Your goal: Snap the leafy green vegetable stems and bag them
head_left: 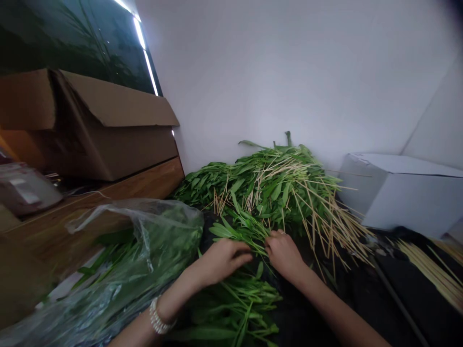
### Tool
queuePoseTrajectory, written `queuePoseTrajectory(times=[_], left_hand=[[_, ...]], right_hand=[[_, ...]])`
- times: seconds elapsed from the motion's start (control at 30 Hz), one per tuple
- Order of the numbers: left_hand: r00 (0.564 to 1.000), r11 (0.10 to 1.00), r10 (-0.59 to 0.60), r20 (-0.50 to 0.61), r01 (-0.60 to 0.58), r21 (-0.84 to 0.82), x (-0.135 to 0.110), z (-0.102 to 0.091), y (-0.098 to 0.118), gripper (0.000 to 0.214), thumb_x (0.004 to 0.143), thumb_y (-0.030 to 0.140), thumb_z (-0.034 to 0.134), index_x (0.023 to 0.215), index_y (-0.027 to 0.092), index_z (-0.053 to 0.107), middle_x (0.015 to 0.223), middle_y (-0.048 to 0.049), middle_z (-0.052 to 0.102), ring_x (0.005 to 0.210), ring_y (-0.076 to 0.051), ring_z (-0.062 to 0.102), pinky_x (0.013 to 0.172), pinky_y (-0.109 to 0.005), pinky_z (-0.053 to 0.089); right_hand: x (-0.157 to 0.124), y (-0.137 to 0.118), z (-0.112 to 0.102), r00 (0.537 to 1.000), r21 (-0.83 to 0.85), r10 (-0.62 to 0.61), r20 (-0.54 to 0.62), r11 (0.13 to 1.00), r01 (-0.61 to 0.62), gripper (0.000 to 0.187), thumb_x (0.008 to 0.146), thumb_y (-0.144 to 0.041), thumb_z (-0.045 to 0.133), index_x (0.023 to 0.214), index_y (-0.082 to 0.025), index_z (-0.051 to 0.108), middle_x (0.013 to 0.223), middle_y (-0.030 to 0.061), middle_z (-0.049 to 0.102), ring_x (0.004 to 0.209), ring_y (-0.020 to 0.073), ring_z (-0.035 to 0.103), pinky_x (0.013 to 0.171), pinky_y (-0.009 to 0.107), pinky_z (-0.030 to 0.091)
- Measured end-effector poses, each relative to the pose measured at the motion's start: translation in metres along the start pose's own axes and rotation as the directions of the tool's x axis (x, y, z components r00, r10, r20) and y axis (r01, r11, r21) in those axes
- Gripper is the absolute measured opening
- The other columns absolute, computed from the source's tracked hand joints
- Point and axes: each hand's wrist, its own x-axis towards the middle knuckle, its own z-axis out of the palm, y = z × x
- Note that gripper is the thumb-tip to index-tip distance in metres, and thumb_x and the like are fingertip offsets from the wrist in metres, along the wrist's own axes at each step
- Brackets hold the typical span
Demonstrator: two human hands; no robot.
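A small bunch of long-leaved green stems (246, 229) lies in front of me, its leaf ends to the left. My right hand (284, 253) is closed round the stem end of this bunch; a ring shows on one finger. Just left of it, my left hand (224, 260) hovers at the near side of the leaves, thumb and fingers curved but apart. A pale beaded bracelet (159, 317) circles the left wrist. Below both hands are more loose green stems (249, 299) on a dark surface. Part of the bunch is hidden behind my fingers.
A large heap of leafy greens (278, 188) with many thin wooden sticks (336, 226) rests against the wall. At left are a clear plastic bag (155, 241) of greens and a cardboard box (119, 140). A white box (408, 193) and pale sticks (430, 270) are at right.
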Motion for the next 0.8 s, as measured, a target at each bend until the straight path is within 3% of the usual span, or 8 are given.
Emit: queuePoseTrajectory(times=[0.07,0.17,0.3,0.43,0.5,0.6,0.8], left_hand=[[0.987,0.999,0.017,-0.16,-0.024,-0.042,0.019,-0.004,-0.007,0.023,0.084,0.037,0.059,0.099,0.025,0.073,0.092,-0.0032,0.074,0.085,-0.022,0.067,0.078,-0.027,0.049],[0.908,0.987,-0.073,-0.413,0.008,-0.158,0.038,-0.003,-0.025,0.027,0.084,0.035,0.059,0.105,0.022,0.07,0.095,-0.0047,0.074,0.088,-0.021,0.067,0.082,-0.028,0.049],[0.802,0.984,-0.12,-0.585,0.016,-0.18,0.037,0.0,-0.048,0.033,0.085,0.034,0.057,0.115,0.022,0.064,0.096,-0.0042,0.073,0.09,-0.02,0.066,0.088,-0.029,0.047],[0.727,0.995,-0.069,-0.684,-0.001,-0.101,0.03,-0.003,-0.058,0.034,0.088,0.031,0.054,0.121,0.023,0.059,0.105,-0.0053,0.07,0.097,-0.019,0.063,0.093,-0.031,0.044],[0.708,0.998,-0.04,-0.705,-0.001,-0.059,0.03,-0.005,-0.058,0.034,0.089,0.029,0.051,0.122,0.021,0.056,0.109,-0.0065,0.068,0.101,-0.02,0.062,0.095,-0.033,0.043],[0.673,1.0,-0.017,-0.739,-0.008,-0.031,0.031,-0.005,-0.055,0.029,0.089,0.028,0.051,0.118,0.021,0.054,0.11,-0.0072,0.065,0.103,-0.02,0.06,0.095,-0.034,0.042],[0.617,1.0,-0.025,-0.787,0.018,-0.018,0.026,-0.004,-0.052,0.014,0.09,0.03,0.05,0.099,0.021,0.056,0.097,-0.0048,0.062,0.091,-0.019,0.06,0.086,-0.031,0.045]], right_hand=[[-0.003,-0.001,0.003,1.0,-0.02,-0.019,-0.008,1.0,0.019,0.018,0.078,-0.007,0.053,0.068,-0.019,0.063,0.081,0.0088,0.064,0.086,0.0241,0.056,0.072,0.033,0.039],[-0.007,-0.001,0.002,0.998,-0.033,-0.051,-0.024,0.998,0.051,0.017,0.08,-0.01,0.054,0.068,-0.02,0.061,0.082,0.0076,0.062,0.086,0.0238,0.055,0.07,0.032,0.038],[-0.008,0.002,-0.003,0.994,-0.028,-0.054,-0.098,0.998,0.052,0.017,0.088,-0.014,0.047,0.076,-0.02,0.058,0.084,0.0061,0.061,0.085,0.022,0.054,0.073,0.033,0.037],[-0.007,0.012,-0.008,0.926,0.082,0.06,-0.371,0.996,-0.032,0.02,0.097,-0.025,0.036,0.091,-0.019,0.054,0.088,0.0064,0.063,0.083,0.0211,0.055,0.077,0.035,0.036],[-0.007,0.018,-0.009,0.887,0.144,0.132,-0.443,0.987,-0.075,0.022,0.098,-0.029,0.033,0.093,-0.02,0.053,0.086,0.0061,0.063,0.079,0.0206,0.055,0.075,0.034,0.037],[-0.009,0.023,-0.007,0.861,0.232,0.222,-0.458,0.965,-0.126,0.024,0.098,-0.035,0.032,0.096,-0.02,0.052,0.083,0.0055,0.063,0.074,0.021,0.054,0.072,0.034,0.038],[-0.015,0.021,0.0,0.874,0.341,0.288,-0.392,0.928,-0.152,0.024,0.097,-0.038,0.033,0.099,-0.021,0.05,0.078,0.0044,0.061,0.074,0.0222,0.054,0.072,0.035,0.04]])
